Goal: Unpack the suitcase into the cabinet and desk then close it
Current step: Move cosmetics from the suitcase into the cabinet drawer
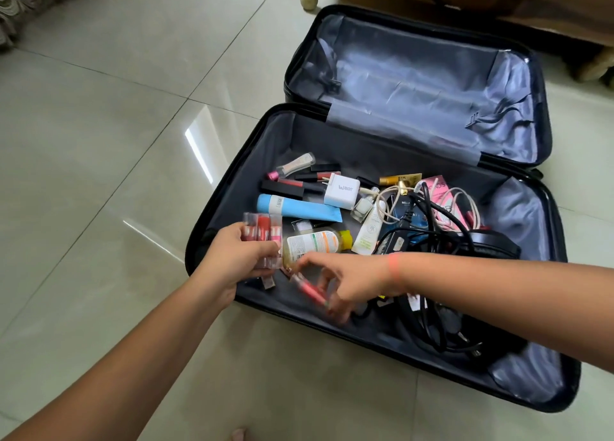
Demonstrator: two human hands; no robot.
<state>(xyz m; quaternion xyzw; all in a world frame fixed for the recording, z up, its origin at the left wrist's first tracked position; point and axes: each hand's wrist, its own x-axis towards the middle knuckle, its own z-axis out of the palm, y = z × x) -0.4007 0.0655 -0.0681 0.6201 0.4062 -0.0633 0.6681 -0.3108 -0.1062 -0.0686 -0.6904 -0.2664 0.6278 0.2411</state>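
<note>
The left hand (239,258) grips many little tubes (262,233) at once, so one may slip out and fall. The pink tube (310,289) may drop too, as the right hand (345,282) only pinches it with its fingertips. Both arms reach down into the open suitcase (239,181) on the floor. The left fingers curl round the bunch. The right hand is beside the black cables (428,238).

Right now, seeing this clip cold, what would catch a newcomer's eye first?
The open suitcase lies flat on the tiled floor, its near half strewn with cosmetics, a white charger and tangled black cables. At its near-left corner the left hand grips a bunch of lip gloss tubes, and beside it the right hand pinches a pink tube.
</note>
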